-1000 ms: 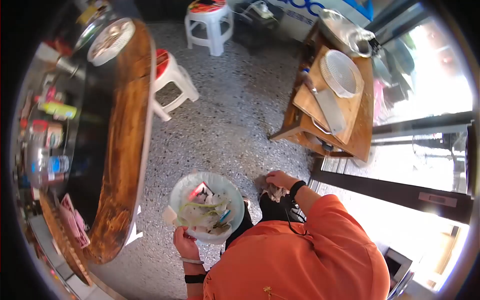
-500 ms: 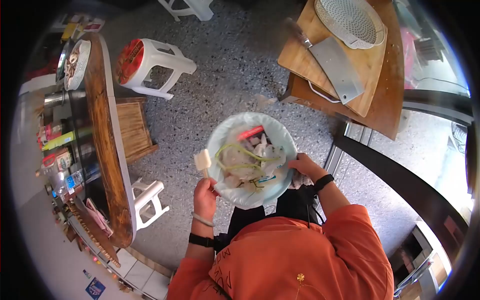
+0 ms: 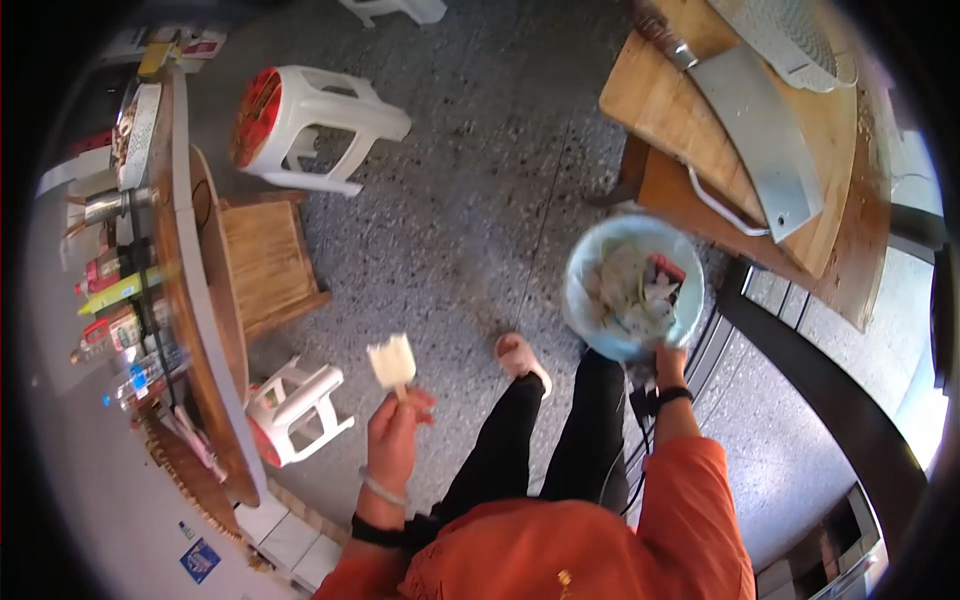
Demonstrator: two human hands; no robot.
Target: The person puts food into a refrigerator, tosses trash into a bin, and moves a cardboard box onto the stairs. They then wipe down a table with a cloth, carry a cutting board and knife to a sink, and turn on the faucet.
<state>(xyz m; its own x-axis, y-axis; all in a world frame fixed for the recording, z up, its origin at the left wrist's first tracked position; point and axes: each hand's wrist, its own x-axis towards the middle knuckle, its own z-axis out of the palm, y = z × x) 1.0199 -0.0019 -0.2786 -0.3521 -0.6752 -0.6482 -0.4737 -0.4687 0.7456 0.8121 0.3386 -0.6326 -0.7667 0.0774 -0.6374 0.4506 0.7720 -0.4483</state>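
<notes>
My left hand (image 3: 394, 440) pinches the stick of a partly bitten, pale ice cream bar (image 3: 391, 361), held upright above the floor. At the right, my right hand (image 3: 671, 366) is closed at the near rim of a round bin (image 3: 584, 325) with a pale bag lining; its fingers are partly hidden by the bin. Inside the bin lie crumpled plastic (image 3: 625, 285), a red and black wrapper and other scraps. Some grey cloth-like material shows just below the rim, beside my right hand.
A wooden table (image 3: 680, 205) at the upper right bears a cutting board (image 3: 655, 100), a cleaver (image 3: 765, 140) and a strainer (image 3: 780, 40). White stools (image 3: 330, 120) and a wooden seat (image 3: 265, 265) stand at the left, beside a long counter (image 3: 195, 270). A glass door is at the right.
The bin has moved right, off my lap area, with my right hand at its rim. My left hand has come away from the bin, still holding the ice cream bar. The view has shifted.
</notes>
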